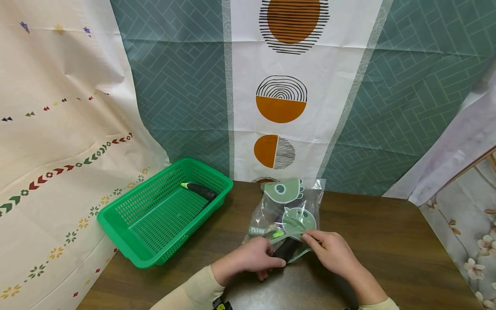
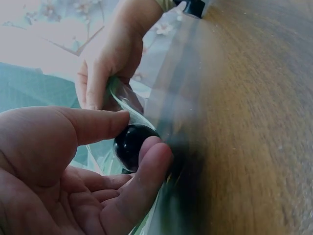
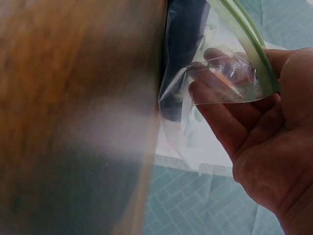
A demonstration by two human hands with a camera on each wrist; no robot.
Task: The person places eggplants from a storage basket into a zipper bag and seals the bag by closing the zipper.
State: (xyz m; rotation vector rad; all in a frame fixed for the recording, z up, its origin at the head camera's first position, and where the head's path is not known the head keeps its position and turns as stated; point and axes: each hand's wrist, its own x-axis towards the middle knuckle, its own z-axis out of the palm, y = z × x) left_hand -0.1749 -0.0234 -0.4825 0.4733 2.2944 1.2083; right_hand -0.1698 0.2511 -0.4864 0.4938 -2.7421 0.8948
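A clear zip bag (image 1: 259,217) with green cartoon prints lies on the table, its green-edged mouth toward me. My left hand (image 1: 257,257) is at the mouth's left side. In the left wrist view its fingers and thumb hold the smooth, rounded black end of a long, dark eggplant-like piece (image 2: 131,147). The piece (image 1: 287,249) lies mostly within the bag mouth. My right hand (image 1: 332,252) pinches the bag's green zip edge (image 3: 252,41) on the right, its other fingers behind the clear plastic. Something bright green (image 1: 278,234) shows through the plastic.
To the left stands a green plastic basket (image 1: 145,260) with another black piece with a yellow-green tip (image 1: 199,189) in it. Patterned cloths (image 1: 182,86) hang behind and beside the brown wooden table (image 1: 372,232).
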